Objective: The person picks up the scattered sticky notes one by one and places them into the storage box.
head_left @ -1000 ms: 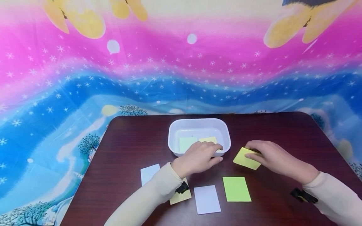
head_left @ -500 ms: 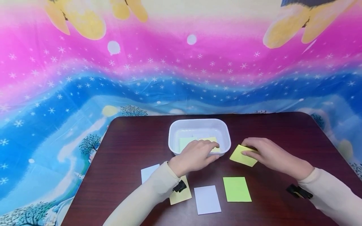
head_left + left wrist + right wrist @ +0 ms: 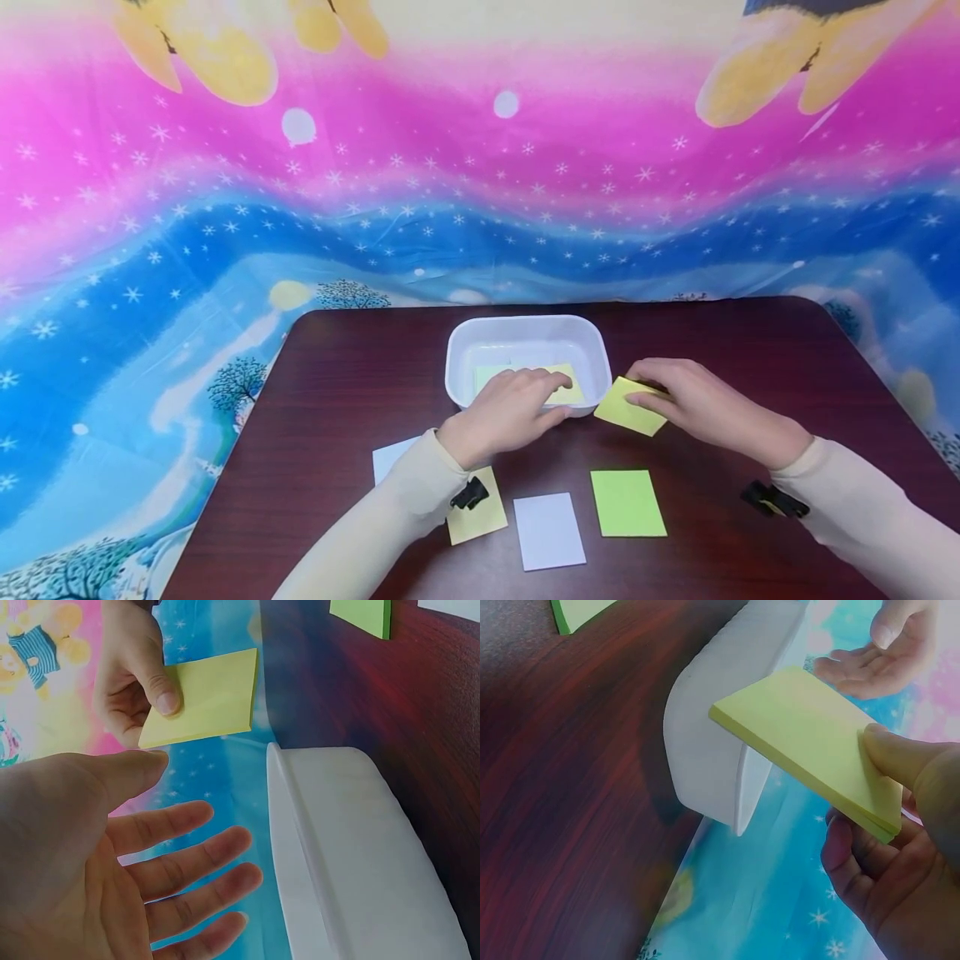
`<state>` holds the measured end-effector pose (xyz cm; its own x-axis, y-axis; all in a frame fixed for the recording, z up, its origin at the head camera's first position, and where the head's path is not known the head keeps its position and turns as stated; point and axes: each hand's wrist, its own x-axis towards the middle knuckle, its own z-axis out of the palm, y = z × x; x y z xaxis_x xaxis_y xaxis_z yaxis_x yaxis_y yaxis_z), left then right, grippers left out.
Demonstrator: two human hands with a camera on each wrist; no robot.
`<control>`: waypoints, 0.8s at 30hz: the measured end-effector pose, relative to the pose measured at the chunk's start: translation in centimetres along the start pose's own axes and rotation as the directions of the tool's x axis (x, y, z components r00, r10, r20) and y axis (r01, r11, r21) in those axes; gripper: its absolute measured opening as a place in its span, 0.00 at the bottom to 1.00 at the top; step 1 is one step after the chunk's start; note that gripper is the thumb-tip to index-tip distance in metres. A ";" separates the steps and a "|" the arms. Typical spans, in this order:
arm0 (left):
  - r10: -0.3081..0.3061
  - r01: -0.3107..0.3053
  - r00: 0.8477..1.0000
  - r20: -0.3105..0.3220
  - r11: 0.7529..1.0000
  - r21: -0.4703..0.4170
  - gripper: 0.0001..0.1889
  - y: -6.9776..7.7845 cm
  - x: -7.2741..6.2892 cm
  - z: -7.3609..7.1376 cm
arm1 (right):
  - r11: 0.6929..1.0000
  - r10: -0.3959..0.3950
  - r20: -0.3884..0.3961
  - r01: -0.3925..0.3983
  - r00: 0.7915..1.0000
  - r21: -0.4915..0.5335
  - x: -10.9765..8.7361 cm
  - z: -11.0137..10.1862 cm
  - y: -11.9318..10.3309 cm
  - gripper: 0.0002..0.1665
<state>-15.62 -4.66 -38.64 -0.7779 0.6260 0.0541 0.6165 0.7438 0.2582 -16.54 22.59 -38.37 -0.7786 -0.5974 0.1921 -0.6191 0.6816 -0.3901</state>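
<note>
My right hand [image 3: 690,404] pinches a yellow sticky note pad [image 3: 628,407] between thumb and fingers, just right of the white plastic tub [image 3: 528,327]. In the right wrist view the pad [image 3: 802,742] is tilted, its thick edge showing. Over the tub's front rim is my left hand [image 3: 510,412]; the left wrist view shows that hand [image 3: 142,847] with fingers spread and nothing in it. Inside the tub lie a pale green pad [image 3: 487,377] and a yellow pad [image 3: 564,383], both partly hidden by the left hand.
On the dark wood table [image 3: 360,367], a bright green pad [image 3: 628,502], a white pad [image 3: 549,531] and a pale yellow pad [image 3: 480,512] lie in front of the tub. Another white pad [image 3: 392,461] is partly under the left sleeve. A printed cloth [image 3: 480,183] hangs behind.
My right hand has moved left with the yellow pad, bringing it close to the tub's right side. My left hand has shifted slightly left and up over the rim.
</note>
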 end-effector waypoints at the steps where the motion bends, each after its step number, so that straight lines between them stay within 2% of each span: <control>1: -0.002 0.002 1.000 -0.002 1.000 0.000 0.21 -0.1 0.0 0.0 | 1.000 0.000 -0.001 0.000 1.000 0.004 0.1 0.0 0.0 0.08; 24: -0.061 0.061 0.998 -0.001 0.998 -0.016 0.21 -1.5 -0.6 -0.4 | 1.000 0.005 -0.006 -0.005 1.000 0.027 1.3 0.1 -0.4 0.07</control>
<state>-16.12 -6.28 -38.65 -0.8140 0.5795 0.0393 0.5662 0.7765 0.2767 -17.28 21.47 -38.06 -0.7824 -0.5912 0.1959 -0.6124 0.6729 -0.4150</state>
